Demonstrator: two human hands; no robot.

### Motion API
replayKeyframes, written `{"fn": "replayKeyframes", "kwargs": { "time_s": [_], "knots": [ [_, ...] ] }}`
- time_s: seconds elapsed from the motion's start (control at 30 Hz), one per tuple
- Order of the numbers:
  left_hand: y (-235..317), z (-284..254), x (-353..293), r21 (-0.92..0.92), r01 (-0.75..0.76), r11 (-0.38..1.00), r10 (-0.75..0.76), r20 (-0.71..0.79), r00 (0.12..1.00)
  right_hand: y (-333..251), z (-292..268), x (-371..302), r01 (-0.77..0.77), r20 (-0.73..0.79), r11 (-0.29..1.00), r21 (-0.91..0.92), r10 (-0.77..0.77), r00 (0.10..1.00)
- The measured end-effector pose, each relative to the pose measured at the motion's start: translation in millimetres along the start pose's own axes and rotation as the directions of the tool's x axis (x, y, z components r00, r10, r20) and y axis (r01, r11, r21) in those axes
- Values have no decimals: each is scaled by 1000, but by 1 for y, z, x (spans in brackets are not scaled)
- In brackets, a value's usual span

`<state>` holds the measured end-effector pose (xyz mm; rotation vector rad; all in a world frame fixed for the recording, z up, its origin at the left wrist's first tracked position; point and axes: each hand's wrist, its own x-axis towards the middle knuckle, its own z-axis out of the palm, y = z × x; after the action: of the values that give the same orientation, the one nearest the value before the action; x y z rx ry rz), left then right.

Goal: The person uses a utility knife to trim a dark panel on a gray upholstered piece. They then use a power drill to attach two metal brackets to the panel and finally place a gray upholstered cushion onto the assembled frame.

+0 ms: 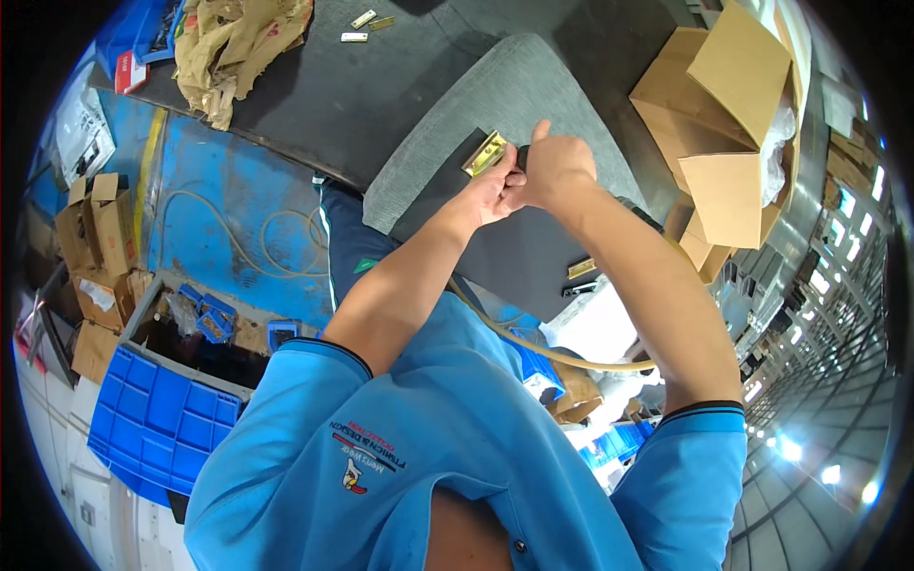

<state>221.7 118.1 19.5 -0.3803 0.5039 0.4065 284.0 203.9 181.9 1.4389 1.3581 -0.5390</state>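
Observation:
Both my hands meet over a grey felt pad [533, 90] on a dark worktable [352, 95]. My left hand [488, 195] pinches a small brass hinge [484, 152] at its fingertips, the hinge resting on the pad's edge. My right hand [560, 169] is a fist with the thumb up, closed around a dark tool [515, 167] pressed against the left hand. What the tool's tip touches is hidden by the fingers. A beige hose [562, 357] runs under my right forearm.
Loose brass hinges [367, 21] and crumpled brown paper [238, 48] lie at the table's far side. Open cardboard boxes [728, 114] stand on the right, with more hinges [582, 268] below them. Blue crates [162, 419], small cartons [100, 228] and a coiled hose [276, 238] sit on the left.

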Motion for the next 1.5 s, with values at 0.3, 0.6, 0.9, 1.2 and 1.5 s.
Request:
{"fn": "replayKeyframes", "kwargs": {
  "time_s": [0.3, 0.6, 0.9, 1.2, 1.5],
  "knots": [
    [17, -50, -83, 600, 111, 792, -6, -174, 985, 77, 132, -66, 237, -205, 857, 458, -157, 966],
    [14, -18, -112, 863, 343, 370, -25, -359, 933, 53, 347, -214, -137, 72, 467, 873, 154, 985],
    [-67, -1, -34, 907, 417, 64, -278, -385, 880, -26, 447, -315, -404, 424, -133, 905, 352, 835],
    [-233, -4, 82, 714, 41, -699, -43, -99, 994, 25, 523, -288, -180, 361, -436, 882, 377, 853],
    [-325, -26, 167, 426, 300, -853, 283, -104, 953, 131, 607, -246, -81, 172, -575, 814, 105, 979]
  ]
}}
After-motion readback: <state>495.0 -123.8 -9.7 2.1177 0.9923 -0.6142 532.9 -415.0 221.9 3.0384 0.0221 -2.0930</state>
